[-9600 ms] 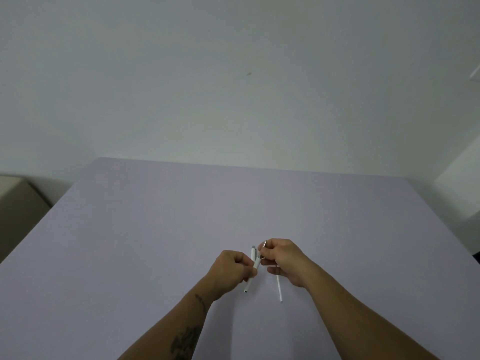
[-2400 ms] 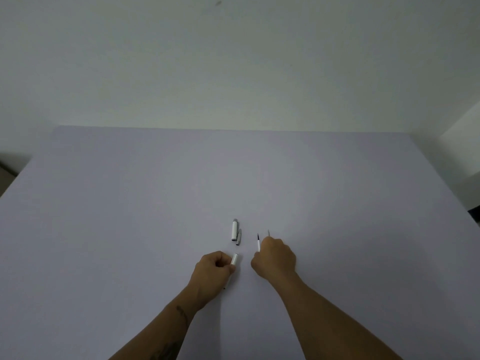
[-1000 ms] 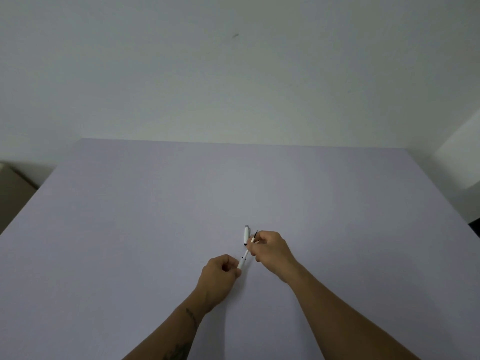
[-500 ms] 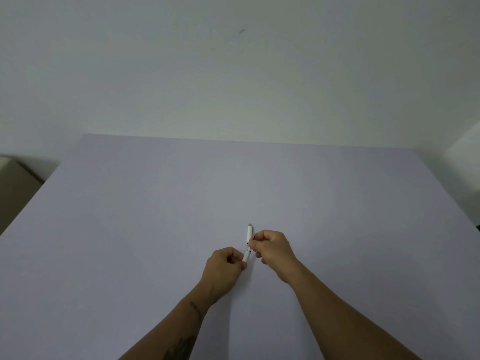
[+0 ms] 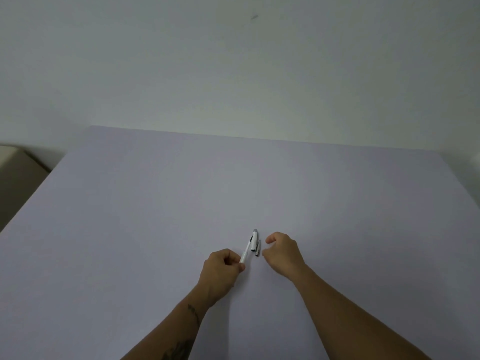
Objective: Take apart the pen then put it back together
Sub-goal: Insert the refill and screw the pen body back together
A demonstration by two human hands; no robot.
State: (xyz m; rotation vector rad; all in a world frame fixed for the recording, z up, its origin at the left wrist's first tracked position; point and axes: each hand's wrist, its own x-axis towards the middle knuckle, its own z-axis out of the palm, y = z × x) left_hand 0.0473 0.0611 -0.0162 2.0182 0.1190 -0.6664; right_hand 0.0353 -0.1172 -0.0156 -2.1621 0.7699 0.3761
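Observation:
My left hand [image 5: 222, 267] grips the lower end of a white pen barrel [image 5: 245, 252], which slants up to the right with a thin dark refill tip showing at its top. Behind it on the lilac table [image 5: 155, 203] lies a white pen piece with a grey end [image 5: 254, 239]. A small dark grey piece [image 5: 258, 248] rests beside it. My right hand [image 5: 283, 252] hovers just right of the grey piece, fingers curled and apart, holding nothing.
A pale wall rises behind the table's far edge. A beige piece of furniture [image 5: 15, 172] stands lower, off the table's left side.
My right hand has let go of the barrel's top and moved right, fingers apart. The refill now sits inside the barrel held by my left hand.

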